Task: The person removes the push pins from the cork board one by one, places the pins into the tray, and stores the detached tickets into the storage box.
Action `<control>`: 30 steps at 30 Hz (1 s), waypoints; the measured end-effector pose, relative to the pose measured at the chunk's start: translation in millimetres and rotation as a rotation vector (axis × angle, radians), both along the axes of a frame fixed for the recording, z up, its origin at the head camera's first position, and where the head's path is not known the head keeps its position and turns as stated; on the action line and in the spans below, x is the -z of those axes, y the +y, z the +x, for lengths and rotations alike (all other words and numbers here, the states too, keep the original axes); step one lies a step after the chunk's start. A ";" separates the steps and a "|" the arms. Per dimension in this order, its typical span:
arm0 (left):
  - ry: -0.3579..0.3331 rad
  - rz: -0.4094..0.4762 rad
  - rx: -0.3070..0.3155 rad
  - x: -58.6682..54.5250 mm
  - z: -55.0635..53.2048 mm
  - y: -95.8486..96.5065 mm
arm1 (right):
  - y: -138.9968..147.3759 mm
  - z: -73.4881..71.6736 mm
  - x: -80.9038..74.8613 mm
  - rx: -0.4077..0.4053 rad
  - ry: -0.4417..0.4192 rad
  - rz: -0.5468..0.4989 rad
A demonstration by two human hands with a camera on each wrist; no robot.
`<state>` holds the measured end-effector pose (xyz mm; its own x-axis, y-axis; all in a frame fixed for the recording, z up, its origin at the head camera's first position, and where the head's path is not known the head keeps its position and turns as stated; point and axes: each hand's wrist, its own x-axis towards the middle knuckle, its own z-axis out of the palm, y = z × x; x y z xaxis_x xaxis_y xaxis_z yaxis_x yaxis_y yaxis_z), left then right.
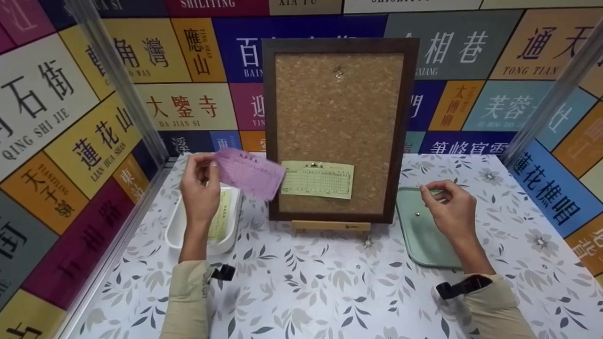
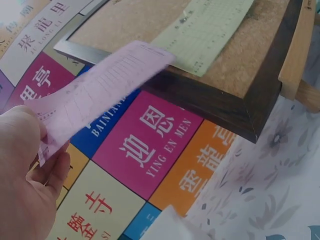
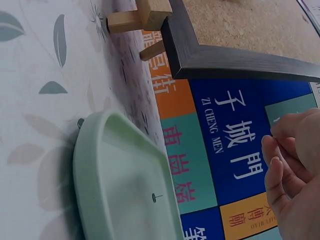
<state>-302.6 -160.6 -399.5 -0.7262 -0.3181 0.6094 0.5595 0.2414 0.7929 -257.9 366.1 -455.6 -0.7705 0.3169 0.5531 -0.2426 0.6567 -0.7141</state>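
Note:
My left hand pinches a pink paper slip by one end, to the left of a framed cork board. In the left wrist view, the slip's free end overlaps the board's frame edge. A green paper slip is fixed low on the cork by a pin at its top. Over the green tray, my right hand holds thumb and fingertips together on a tiny item, seemingly a push pin, mostly hidden. Another push pin lies in that tray.
A white tray holding green slips stands under my left forearm. The board leans on a small wooden easel. Some pins stick in the cork near its top. Walls with printed signs close off the back and sides of the floral-covered table.

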 end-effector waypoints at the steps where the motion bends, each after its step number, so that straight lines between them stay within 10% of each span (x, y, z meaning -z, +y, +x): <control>1: -0.004 -0.009 -0.010 0.4 0.0 -0.4 | 0.9 -0.6 0.8 0.004 -0.006 0.002; 30: -0.143 -0.155 -0.155 34.2 -23.9 -41.7 | 15.2 -6.7 12.7 0.031 -0.033 -0.048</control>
